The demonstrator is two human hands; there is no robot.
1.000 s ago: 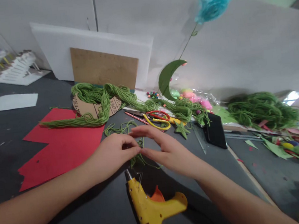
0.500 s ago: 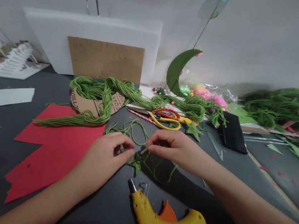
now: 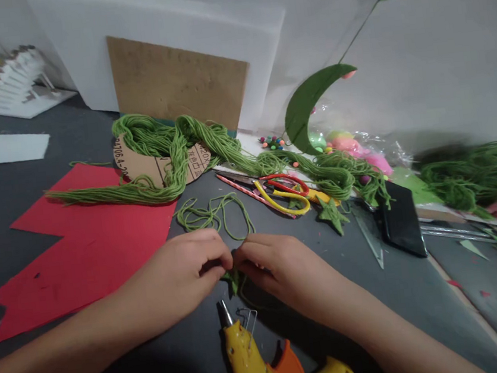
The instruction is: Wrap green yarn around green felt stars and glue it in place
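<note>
My left hand and my right hand meet over a small green star, mostly hidden under the fingers. Both hands are closed in a pinch, fingertips nearly touching, on thin green yarn at the star; the exact grip is hidden. A loose loop of green yarn lies just beyond them on the dark table. Close in front of the hands, a yellow hot glue gun with an orange trigger rests on its side, its metal nozzle pointing toward the star.
Red paper spreads at the left. Behind the hands lie a green yarn skein, scissors and another green star. A green crescent stands at the wall. A black phone and a clear set square are on the right.
My hands have come together over the star, the right one moving left. The yarn end that showed at my right fingertips is now hidden. The camera view has shifted slightly.
</note>
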